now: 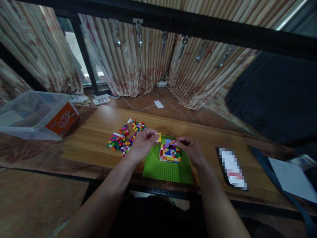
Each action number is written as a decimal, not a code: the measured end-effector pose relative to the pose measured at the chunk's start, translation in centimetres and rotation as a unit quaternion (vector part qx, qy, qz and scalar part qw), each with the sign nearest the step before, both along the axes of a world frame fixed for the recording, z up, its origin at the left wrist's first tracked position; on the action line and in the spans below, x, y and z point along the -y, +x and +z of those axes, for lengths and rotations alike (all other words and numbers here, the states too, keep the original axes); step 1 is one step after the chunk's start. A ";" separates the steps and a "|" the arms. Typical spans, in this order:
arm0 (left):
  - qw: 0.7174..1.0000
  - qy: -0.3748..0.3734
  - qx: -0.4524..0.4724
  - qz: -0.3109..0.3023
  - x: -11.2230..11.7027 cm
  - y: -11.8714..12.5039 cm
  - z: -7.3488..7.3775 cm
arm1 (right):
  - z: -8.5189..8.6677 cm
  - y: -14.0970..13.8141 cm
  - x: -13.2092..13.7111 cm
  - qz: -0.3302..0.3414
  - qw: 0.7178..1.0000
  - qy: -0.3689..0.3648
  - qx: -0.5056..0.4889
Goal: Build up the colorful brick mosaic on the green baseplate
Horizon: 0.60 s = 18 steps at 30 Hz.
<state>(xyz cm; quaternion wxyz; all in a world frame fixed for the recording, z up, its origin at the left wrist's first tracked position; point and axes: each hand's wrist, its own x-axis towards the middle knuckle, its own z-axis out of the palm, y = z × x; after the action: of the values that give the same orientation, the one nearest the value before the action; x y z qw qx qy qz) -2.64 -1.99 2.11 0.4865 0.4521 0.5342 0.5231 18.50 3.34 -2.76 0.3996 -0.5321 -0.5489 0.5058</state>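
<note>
I am pinching a yellow brick (159,136) in my left hand (145,142) at the eleven o'clock corner of the brick build (169,151), with my right hand (192,151) gripping its three o'clock side on the green baseplate (165,171). Seating it calls for aligned studs.

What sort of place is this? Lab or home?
Probably a home room: patterned curtains over a window, tiled floor, and a wooden table where the left hand pinches a yellow brick beside loose toy bricks.

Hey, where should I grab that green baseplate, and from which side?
I'd pinch the green baseplate by its bare near edge, coming from your side. It lies flat and thin on the table; the brick build, left hand and right hand crowd its far half.
</note>
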 end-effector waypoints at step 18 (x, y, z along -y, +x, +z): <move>1.000 0.015 -0.004 0.008 0.3 -0.4 0.2 | 0.4 -0.2 0.6 0.035 0.999 -0.024 -0.032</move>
<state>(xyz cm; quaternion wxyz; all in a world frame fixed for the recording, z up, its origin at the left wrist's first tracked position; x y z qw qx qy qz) -3.07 -2.24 2.32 0.4734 0.4575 0.5316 0.5329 18.30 2.78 -2.35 0.3858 -0.5055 -0.5419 0.5496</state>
